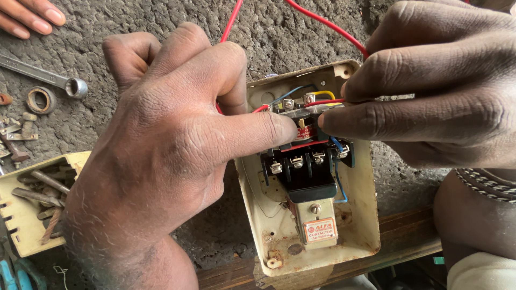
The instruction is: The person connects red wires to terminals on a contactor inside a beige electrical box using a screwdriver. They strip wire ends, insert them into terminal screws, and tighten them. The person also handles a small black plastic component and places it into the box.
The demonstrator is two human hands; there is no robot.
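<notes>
A cream metal switch box (356, 225) lies open on rough grey ground, with a black contactor (306, 172) mounted inside it. Red, blue and yellow wires (317, 99) run to screw terminals at its upper end. My left hand (166, 145) reaches from the lower left and presses its thumb tip against the top of the contactor. My right hand (430, 80) comes from the upper right, its fingertips pinching the red wire right at the terminals. Two red leads (322, 21) trail off toward the top.
A spanner (45, 78), a metal ring (40, 99) and loose bolts (19, 137) lie at the left. A cream tray (19, 215) with rusty bolts sits lower left. Another person's fingers (29, 16) show top left. A wooden plank (398, 236) runs under the box.
</notes>
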